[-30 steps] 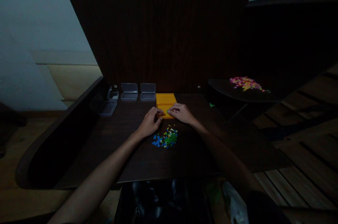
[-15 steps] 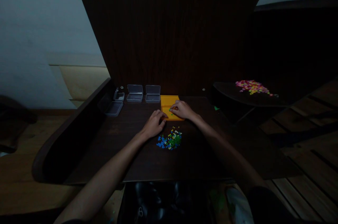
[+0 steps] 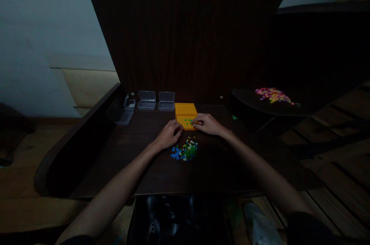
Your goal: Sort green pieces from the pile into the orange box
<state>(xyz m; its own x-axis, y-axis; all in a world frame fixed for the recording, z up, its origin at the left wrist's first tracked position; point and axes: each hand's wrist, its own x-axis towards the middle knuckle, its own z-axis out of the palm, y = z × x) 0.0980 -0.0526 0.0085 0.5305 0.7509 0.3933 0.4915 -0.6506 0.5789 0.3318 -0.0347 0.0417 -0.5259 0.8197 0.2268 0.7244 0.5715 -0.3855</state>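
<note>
An open yellow box (image 3: 185, 109) lies on the dark desk, its lid raised at the back. Several small green pieces (image 3: 185, 120) rest in its front half. My left hand (image 3: 170, 134) is closed at the box's near left corner, fingertips on its edge. Over the right part of the box, my right hand (image 3: 208, 124) has thumb and fingers pinched together, close to the green pieces; anything between the tips is too small to make out. Just in front of the box lies a loose heap of blue, green, yellow and white building bricks (image 3: 185, 151).
Clear hinged plastic cases (image 3: 166, 105) stand open along the back left. A raised side panel (image 3: 75, 148) bounds the desk's left. On a corner shelf (image 3: 245, 100) at right sits a pile of pink and yellow pieces (image 3: 273, 94). A green scrap (image 3: 234, 117) lies below it.
My right hand has shifted right within the box, uncovering green pieces that its fingers hid before. My left hand stays at the box's corner. The whole view has moved slightly.
</note>
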